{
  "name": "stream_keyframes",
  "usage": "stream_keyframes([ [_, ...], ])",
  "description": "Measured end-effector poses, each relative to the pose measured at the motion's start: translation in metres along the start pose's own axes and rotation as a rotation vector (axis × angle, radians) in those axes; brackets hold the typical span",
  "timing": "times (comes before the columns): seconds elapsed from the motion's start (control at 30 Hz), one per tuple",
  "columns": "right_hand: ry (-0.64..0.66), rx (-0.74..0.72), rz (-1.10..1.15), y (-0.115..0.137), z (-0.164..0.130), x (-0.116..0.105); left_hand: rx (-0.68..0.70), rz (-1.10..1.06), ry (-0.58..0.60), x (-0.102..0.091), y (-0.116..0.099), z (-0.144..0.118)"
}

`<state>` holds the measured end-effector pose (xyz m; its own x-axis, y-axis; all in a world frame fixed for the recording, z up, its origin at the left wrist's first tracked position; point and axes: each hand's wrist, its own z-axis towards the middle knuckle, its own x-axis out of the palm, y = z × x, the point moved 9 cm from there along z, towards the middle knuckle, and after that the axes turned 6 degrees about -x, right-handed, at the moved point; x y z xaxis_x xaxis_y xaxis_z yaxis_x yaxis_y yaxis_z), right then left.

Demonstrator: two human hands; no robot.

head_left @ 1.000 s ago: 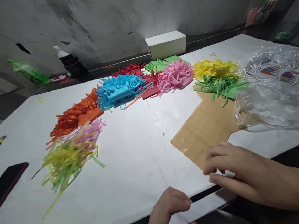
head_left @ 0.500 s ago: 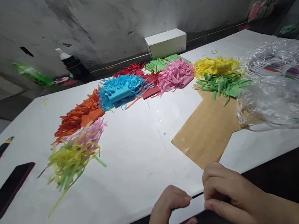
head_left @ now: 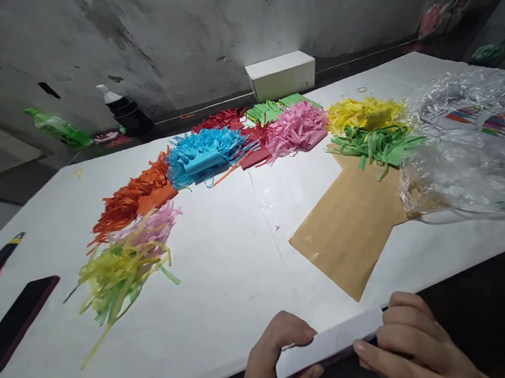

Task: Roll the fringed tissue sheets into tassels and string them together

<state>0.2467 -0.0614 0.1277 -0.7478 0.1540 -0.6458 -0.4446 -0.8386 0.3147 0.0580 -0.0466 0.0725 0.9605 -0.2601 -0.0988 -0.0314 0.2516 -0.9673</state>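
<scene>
a wide tabletop (head_left: pixel 224 273) covered in white paper fills the view from a head-worn camera, set against a grey wall. at the right lies a crumpled sheet of clear plastic wrap (head_left: pixel 468 149), partly overlapping a tan paper sheet (head_left: pixel 351 222) that lies flat near the middle. bundles of fringed paper curve across the far side, sorted by colour — yellow-green strips (head_left: pixel 119 272), orange (head_left: pixel 133 198), blue (head_left: pixel 203 149), pink (head_left: pixel 295 127), yellow (head_left: pixel 366 113) and green (head_left: pixel 375 144). a white box (head_left: pixel 281 75) stands by the wall, and a dark phone (head_left: pixel 16 321) lies at the left edge. at the near edge, the left hand (head_left: pixel 274 356) and right hand (head_left: pixel 411 345) each pinch one end of a narrow white paper strip (head_left: pixel 330 343) — held level between them, just off the tabletop's front edge.
</scene>
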Motion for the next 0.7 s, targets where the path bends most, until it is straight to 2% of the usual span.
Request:
stream_keyframes([
  [0.13,-0.058,-0.038,0.008,0.007,0.007,0.009,0.013,0.008,0.002,0.002,-0.004,0.000],
  [0.3,0.059,-0.121,0.097,0.012,0.022,0.024,0.023,0.028,-0.002,0.004,-0.008,0.000],
  [0.37,0.074,-0.160,0.115,0.014,0.025,0.023,0.025,0.036,-0.020,0.003,-0.009,0.000],
  [0.47,0.094,-0.036,0.190,0.002,0.023,0.015,0.040,0.033,-0.003,0.004,-0.010,0.000],
  [0.57,0.027,0.156,0.195,-0.016,0.012,-0.001,0.050,0.020,0.027,0.005,-0.010,0.001],
  [0.63,-0.016,0.137,0.116,-0.015,0.006,-0.006,0.053,0.018,0.022,0.004,-0.009,0.002],
  [0.7,-0.026,0.035,0.021,-0.006,0.002,0.001,0.060,0.021,0.025,0.005,-0.010,0.002],
])
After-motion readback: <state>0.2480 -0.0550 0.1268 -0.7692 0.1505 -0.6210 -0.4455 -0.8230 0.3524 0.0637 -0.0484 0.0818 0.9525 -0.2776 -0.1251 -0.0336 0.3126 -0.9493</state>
